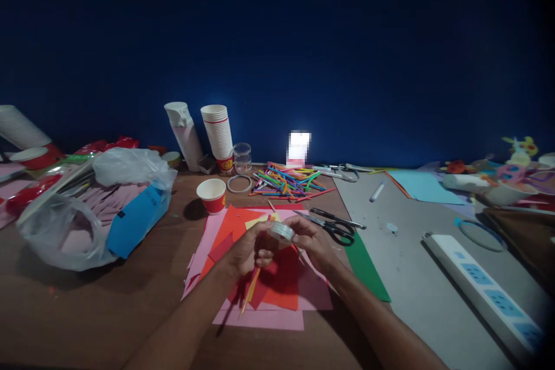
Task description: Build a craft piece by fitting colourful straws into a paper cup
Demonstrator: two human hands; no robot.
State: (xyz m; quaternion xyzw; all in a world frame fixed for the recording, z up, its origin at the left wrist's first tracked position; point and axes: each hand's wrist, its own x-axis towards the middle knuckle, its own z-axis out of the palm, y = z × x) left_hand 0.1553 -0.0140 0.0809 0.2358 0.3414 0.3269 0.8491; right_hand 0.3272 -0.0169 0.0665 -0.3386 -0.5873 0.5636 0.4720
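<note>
Pinching a tape roll (281, 232), grip closed, left hand (255, 247) and right hand (313, 238) hover above papers (284, 289) near scissors (333, 227).

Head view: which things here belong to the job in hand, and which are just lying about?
Likely in the job:
- tape roll, held between left hand and right hand
- thin stick, at the left hand

Apparently lying about:
- power strip
- plastic bag
- stacked cups

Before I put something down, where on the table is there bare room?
Bare: brown tabletop between bag and left forearm; grey surface between green paper and power strip. Crowded: around the tape, with papers, scissors and coloured strips.
</note>
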